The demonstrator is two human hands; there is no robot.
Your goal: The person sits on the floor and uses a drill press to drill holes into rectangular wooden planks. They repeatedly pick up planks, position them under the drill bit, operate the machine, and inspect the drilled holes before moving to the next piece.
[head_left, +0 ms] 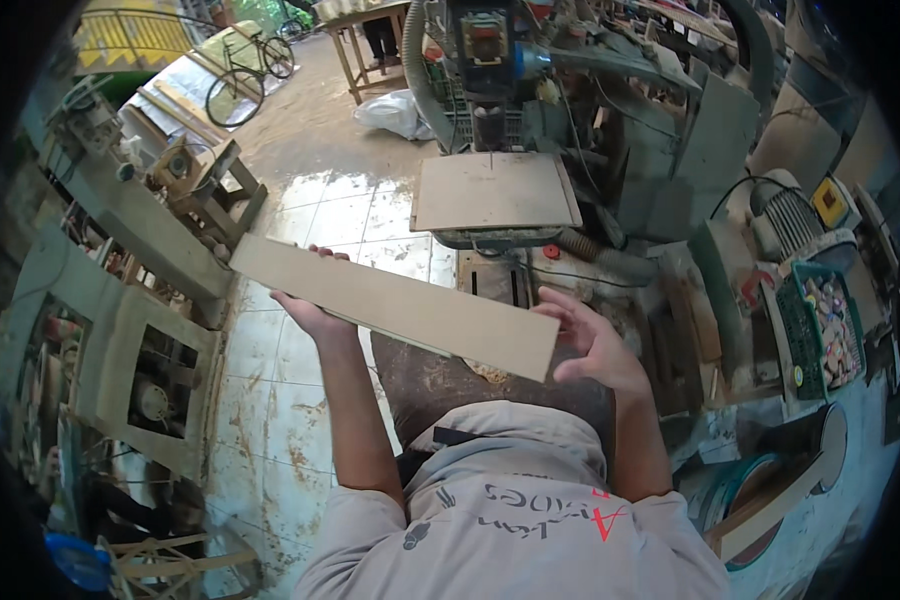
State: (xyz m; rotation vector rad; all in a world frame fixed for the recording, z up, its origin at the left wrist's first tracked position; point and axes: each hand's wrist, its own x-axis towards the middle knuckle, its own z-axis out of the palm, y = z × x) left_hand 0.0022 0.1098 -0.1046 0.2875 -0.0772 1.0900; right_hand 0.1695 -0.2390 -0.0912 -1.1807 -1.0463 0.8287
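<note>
A long flat brown board [395,305] is held level in front of me, running from upper left to lower right. My left hand [308,312] supports it from beneath near its left part, fingers curled over the far edge. My right hand [590,345] grips the board's right end, thumb and fingers around it. Straight ahead stands a saw machine with a square brown table [492,192] and a thin upright blade at its middle.
Workbenches with tools and wooden frames [130,350] line the left. A green basket [820,330] of small parts and an electric motor [785,215] sit at right. Two bicycles [245,70] stand far back left. The tiled floor [270,400] looks wet and dirty.
</note>
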